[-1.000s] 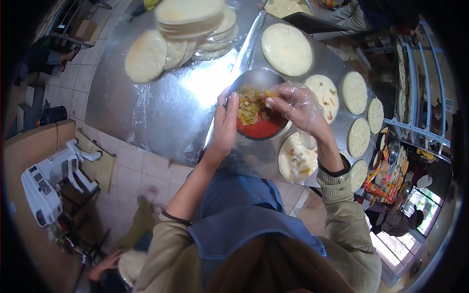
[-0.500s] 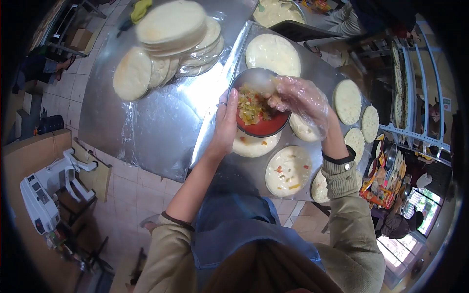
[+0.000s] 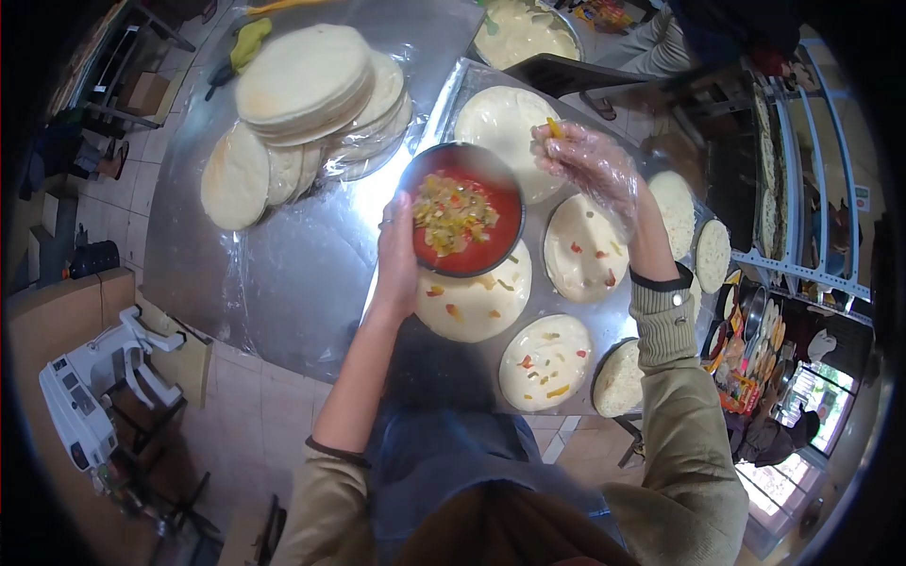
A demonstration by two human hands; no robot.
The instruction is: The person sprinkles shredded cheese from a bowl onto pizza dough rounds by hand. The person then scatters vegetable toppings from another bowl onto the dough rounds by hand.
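My left hand (image 3: 398, 255) grips the side of a bowl (image 3: 507, 209), dark outside and red inside, tilted towards me. Chopped peppers (image 3: 453, 215) in green, yellow and red lie heaped in it. In a clear plastic glove, my right hand (image 3: 596, 174) is pinched around some pepper pieces; a yellow strip (image 3: 554, 127) pokes out at the fingertips. Below that hand is a round flatbread base (image 3: 585, 255) with a pale spread and scattered pepper bits. Similar topped bases (image 3: 545, 363) lie nearer me and under the bowl. One spread base (image 3: 495, 123) beyond shows no pepper bits.
A stack of plain round bases (image 3: 302, 80), partly in plastic wrap, stands on the metal table (image 3: 217, 292). A basin of pale spread (image 3: 528, 38) is at the far end. More bases (image 3: 713, 255) lie to the right, near a blue rack (image 3: 802, 269). Other people stand around.
My right hand has come out of the bowl, up and to the right, with pepper pieces in its fingers. My left hand has shifted the bowl left and slightly nearer me.
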